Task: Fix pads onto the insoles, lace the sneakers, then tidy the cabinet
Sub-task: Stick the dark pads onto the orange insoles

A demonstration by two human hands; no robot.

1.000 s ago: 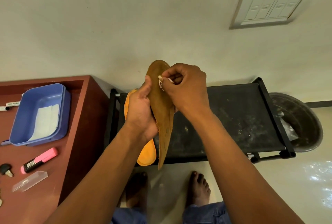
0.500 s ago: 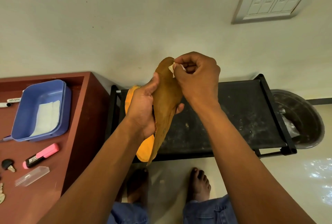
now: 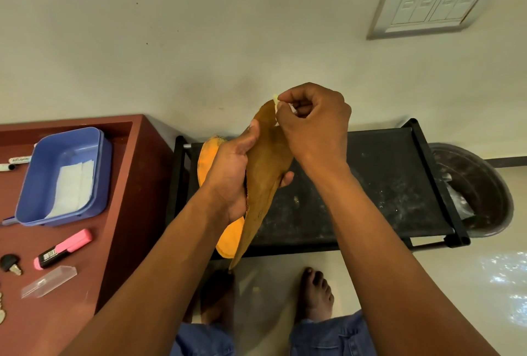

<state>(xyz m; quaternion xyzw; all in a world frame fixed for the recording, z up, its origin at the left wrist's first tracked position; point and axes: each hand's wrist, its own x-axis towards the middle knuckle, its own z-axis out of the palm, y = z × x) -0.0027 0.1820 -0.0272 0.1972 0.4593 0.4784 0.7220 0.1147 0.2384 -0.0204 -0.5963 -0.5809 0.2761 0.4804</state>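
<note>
Insole, brown, thin and flat, foam or leather-like (image 3: 265, 167): held up in the air in front of the wall, above the black metal-framed shoe rack (image 3: 356, 184), toe end up, heel end hanging toward the floor.

Left hand (image 3: 231, 176) grips it mid-length, thumb on the near face, fingers (image 3: 286, 177) wrapped round the back edge. Right hand (image 3: 316, 127) is curled at the toe tip, fingertips pinching a small pale strip (image 3: 276, 101). Probably pad backing or tape; too small to tell.

A second insole, orange, same shape (image 3: 228, 238), sits behind the brown one, partly hidden by the left hand. Can't tell if the hand also holds it or if it rests on the rack.

Handling, my read:
- Light, one hand carries it easily.
- Flexible: it shows a slight curve along its length and would likely fold if held only by the tip.
- Surface looks matte, so slip risk is low.
- Not fragile, but creasing would spoil pad adhesion.
- Best hold is where the left hand is, across the waist, which keeps the toe area stiff enough to press against.
- The pale strip is flimsy and likely sticky; it needs a fingertip pinch only.

Beside it, on the red-brown wooden bench (image 3: 125, 184): blue plastic tray (image 3: 99, 161) with white sheets (image 3: 72, 184), pink highlighter (image 3: 62, 248).
</note>
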